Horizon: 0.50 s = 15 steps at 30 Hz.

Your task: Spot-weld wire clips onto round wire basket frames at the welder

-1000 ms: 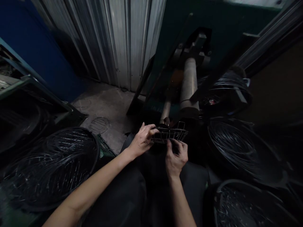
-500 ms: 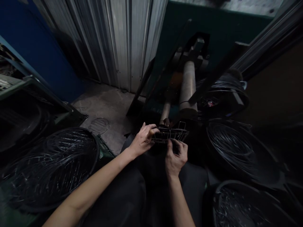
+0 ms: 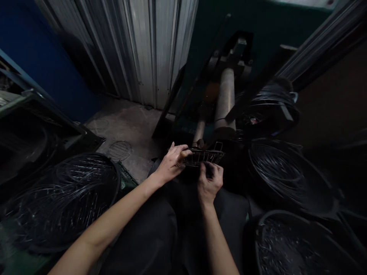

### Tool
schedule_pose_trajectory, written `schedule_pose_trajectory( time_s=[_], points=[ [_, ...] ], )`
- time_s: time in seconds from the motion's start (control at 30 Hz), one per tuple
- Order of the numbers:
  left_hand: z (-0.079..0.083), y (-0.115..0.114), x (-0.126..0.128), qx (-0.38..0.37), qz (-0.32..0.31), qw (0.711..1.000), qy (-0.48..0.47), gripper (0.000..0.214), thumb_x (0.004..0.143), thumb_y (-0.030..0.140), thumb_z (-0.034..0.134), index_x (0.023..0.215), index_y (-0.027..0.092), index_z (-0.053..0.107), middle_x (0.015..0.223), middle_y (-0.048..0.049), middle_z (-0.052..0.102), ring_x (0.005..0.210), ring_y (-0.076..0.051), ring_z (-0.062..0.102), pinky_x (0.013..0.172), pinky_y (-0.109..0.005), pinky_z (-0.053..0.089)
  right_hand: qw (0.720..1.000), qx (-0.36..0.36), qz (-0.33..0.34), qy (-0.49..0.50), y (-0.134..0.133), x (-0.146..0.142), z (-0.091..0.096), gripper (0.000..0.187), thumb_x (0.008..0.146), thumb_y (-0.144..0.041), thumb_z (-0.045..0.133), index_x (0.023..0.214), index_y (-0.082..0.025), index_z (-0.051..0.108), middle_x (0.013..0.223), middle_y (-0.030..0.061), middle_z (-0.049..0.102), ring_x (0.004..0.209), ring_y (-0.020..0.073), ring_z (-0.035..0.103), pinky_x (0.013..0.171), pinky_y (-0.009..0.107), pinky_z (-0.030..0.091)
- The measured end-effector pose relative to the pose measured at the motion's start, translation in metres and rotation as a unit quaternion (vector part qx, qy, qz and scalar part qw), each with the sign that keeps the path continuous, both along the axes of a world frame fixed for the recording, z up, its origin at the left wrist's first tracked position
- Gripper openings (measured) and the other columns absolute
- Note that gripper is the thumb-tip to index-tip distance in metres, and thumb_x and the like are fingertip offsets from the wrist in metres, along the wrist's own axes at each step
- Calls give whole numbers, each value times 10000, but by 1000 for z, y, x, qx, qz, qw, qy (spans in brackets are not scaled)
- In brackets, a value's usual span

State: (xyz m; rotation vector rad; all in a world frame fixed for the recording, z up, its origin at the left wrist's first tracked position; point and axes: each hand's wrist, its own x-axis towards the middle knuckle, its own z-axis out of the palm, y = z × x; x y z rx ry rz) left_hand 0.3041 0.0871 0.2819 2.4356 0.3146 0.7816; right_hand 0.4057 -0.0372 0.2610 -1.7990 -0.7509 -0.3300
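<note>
A small wire basket (image 3: 195, 157) with a squared loop at its right end is held just in front of the lower metal arm (image 3: 200, 131) of a machine. My left hand (image 3: 172, 163) is closed on the basket's left end, thumb below and fingers on the upper rim. At the basket's near side, my right hand (image 3: 210, 183) is pinched, its fingertips against the lower edge. A thin wire seems to be in that pinch, mostly hidden by the fingers and the dark. The thick upper metal arm (image 3: 225, 97) stands above and beyond the basket.
Black tubs holding many wire pieces stand at left (image 3: 69, 191) and right (image 3: 279, 164), another at lower right (image 3: 259, 244). A round wire grid (image 3: 120, 150) lies on the concrete floor (image 3: 137, 130). A dark bar (image 3: 258, 86) slants beside the machine.
The view has shifted slightly. The basket and both hands sit a little higher and further left in view. The wire that crossed the basket above my right fingertips no longer shows clearly.
</note>
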Motion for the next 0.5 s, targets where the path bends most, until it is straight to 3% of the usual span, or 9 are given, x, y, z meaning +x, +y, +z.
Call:
schedule_pose_trajectory(
  time_s=[0.5],
  points=[
    [-9,13,4,91,6,995,-33,385,786,188,568,1141,211,422,1228,-92,527,1164,-212,517,1101,-535,253,999,15,5,28,6,0,-2,223,863,-356,525,835,-163,632,850,55,577,800,149,583,752,309,494]
  ],
)
